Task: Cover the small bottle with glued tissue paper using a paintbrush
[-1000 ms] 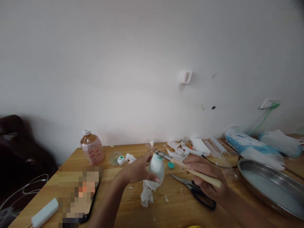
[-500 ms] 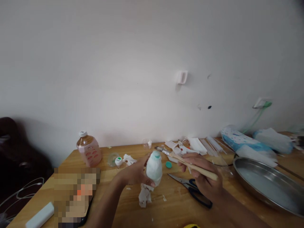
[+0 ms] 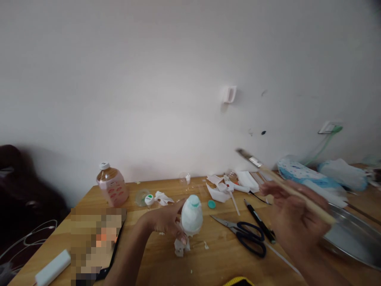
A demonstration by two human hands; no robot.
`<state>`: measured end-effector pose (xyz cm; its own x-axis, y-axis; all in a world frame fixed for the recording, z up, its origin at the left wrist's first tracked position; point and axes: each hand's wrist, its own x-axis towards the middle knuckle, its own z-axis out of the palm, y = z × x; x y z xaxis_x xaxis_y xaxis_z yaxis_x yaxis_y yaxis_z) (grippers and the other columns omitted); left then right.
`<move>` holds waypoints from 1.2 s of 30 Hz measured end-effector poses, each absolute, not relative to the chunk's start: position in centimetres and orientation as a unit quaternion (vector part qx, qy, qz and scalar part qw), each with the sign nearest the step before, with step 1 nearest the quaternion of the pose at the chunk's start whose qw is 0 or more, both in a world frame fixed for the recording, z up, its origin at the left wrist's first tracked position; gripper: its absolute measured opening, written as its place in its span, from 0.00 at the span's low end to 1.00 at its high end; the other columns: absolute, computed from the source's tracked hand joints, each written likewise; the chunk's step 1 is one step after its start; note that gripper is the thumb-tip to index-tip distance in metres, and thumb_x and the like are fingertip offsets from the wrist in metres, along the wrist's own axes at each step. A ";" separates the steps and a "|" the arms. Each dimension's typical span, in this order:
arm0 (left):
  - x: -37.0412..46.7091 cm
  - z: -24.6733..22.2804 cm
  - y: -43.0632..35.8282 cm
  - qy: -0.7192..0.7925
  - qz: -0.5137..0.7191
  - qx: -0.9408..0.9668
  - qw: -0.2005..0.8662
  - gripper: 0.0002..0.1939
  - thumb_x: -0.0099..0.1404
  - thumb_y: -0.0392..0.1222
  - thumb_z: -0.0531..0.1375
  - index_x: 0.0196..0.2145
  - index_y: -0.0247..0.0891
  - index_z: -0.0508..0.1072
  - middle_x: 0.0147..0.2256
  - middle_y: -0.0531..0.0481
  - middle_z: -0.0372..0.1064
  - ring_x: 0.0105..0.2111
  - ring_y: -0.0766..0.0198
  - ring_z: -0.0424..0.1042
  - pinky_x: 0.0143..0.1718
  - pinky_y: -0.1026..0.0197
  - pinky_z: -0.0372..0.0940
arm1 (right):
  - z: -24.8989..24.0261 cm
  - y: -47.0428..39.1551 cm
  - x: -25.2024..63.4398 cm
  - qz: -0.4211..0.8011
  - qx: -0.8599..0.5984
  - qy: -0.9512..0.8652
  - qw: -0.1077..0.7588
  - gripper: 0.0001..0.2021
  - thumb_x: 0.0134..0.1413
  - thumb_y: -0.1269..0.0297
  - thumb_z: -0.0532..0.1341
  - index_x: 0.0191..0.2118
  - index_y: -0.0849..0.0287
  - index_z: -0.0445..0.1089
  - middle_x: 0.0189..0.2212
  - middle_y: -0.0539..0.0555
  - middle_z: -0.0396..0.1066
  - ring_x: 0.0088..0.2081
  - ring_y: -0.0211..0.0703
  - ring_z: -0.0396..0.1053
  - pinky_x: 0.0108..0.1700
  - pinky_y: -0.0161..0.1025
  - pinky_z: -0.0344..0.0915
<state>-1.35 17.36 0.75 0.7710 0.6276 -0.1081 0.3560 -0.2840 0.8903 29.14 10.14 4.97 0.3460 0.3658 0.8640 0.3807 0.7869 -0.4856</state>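
We're at the wooden table (image 3: 160, 270), and our left hand (image 3: 169, 223) is curled part-way, wrapped around the lower left side of the white bottle-shaped piece (image 3: 192, 218). Some of its fingers slip behind, out of sight. The piece is upright near the middle of the table, its pale green top (image 3: 194, 201) uncovered; whether its base touches the wood, we can't tell.

Over on the right, our right hand (image 3: 297, 216) is closed about the wooden handle of a brush (image 3: 276, 178)! It's up above the tabletop, bristles pointing far and left, blurred and well apart from the white piece. Below that hand, to the right, sits the metal pan (image 3: 355, 217) with cloudy liquid in it.

Between our hands we have dark-handled scissors (image 3: 250, 238), blades toward the left, and just beside them a black pen (image 3: 260, 222). A small green cap (image 3: 211, 204) lies just right of the piece, and torn white paper (image 3: 218, 192) lies beyond it. A crumpled white scrap (image 3: 180, 247) sits on the near side, right by our left thumb. Far left, there's the pink bottle (image 3: 113, 188) with its white lid, standing upright near the wall (image 3: 166, 99).
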 end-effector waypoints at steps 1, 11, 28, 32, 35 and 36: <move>-1.5 0.7 17.5 0.305 0.108 0.791 0.520 0.61 0.42 0.40 0.73 0.68 0.52 0.46 0.58 0.48 0.67 0.53 0.51 0.70 0.49 0.57 0.66 | 4.8 10.1 28.8 0.032 -0.333 -0.503 0.797 0.09 0.63 0.59 0.58 0.47 0.49 0.72 0.34 0.54 0.75 0.34 0.48 0.74 0.36 0.47 0.73; -1.2 0.4 18.0 0.342 0.066 0.820 0.454 0.50 0.44 0.36 0.68 0.64 0.43 0.57 0.62 0.41 0.62 0.60 0.48 0.62 0.59 0.51 0.56 | -1.9 4.0 26.0 0.275 -0.488 -0.447 0.698 0.14 0.58 0.52 0.63 0.40 0.59 0.73 0.18 0.48 0.66 0.21 0.37 0.65 0.25 0.34 0.67; -1.4 -0.1 18.6 0.403 0.118 0.780 0.464 0.22 0.67 0.41 0.49 0.57 0.38 0.67 0.50 0.41 0.72 0.37 0.61 0.72 0.41 0.55 0.68 | -3.8 0.6 30.1 0.282 -0.500 -0.409 0.710 0.10 0.62 0.54 0.60 0.42 0.53 0.71 0.19 0.48 0.65 0.22 0.39 0.62 0.25 0.36 0.64; -1.0 -0.3 18.7 0.403 0.149 0.771 0.471 0.20 0.66 0.41 0.51 0.52 0.37 0.70 0.47 0.42 0.73 0.37 0.60 0.71 0.40 0.55 0.67 | -4.3 0.9 30.2 0.287 -0.509 -0.384 0.715 0.11 0.60 0.52 0.61 0.41 0.53 0.71 0.18 0.48 0.64 0.21 0.39 0.61 0.25 0.37 0.62; -0.7 -0.6 18.7 0.401 0.154 0.760 0.489 0.18 0.63 0.39 0.52 0.49 0.39 0.73 0.44 0.44 0.74 0.35 0.61 0.71 0.38 0.57 0.66 | -4.7 1.2 30.2 0.301 -0.513 -0.361 0.718 0.13 0.58 0.51 0.62 0.41 0.55 0.72 0.17 0.47 0.64 0.20 0.38 0.61 0.24 0.36 0.62; -0.6 -0.7 18.7 0.401 0.154 0.753 0.498 0.18 0.62 0.38 0.53 0.49 0.39 0.73 0.42 0.45 0.74 0.33 0.62 0.70 0.37 0.58 0.66 | -4.7 1.2 30.2 0.313 -0.510 -0.352 0.720 0.13 0.58 0.51 0.63 0.41 0.55 0.72 0.18 0.47 0.63 0.20 0.38 0.61 0.24 0.35 0.61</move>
<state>-0.59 18.71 -0.73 0.6307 0.7576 -0.1679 0.4513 -0.1821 0.8736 30.17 1.23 -4.73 0.5565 0.8094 0.1877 -0.0920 0.2845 -0.9542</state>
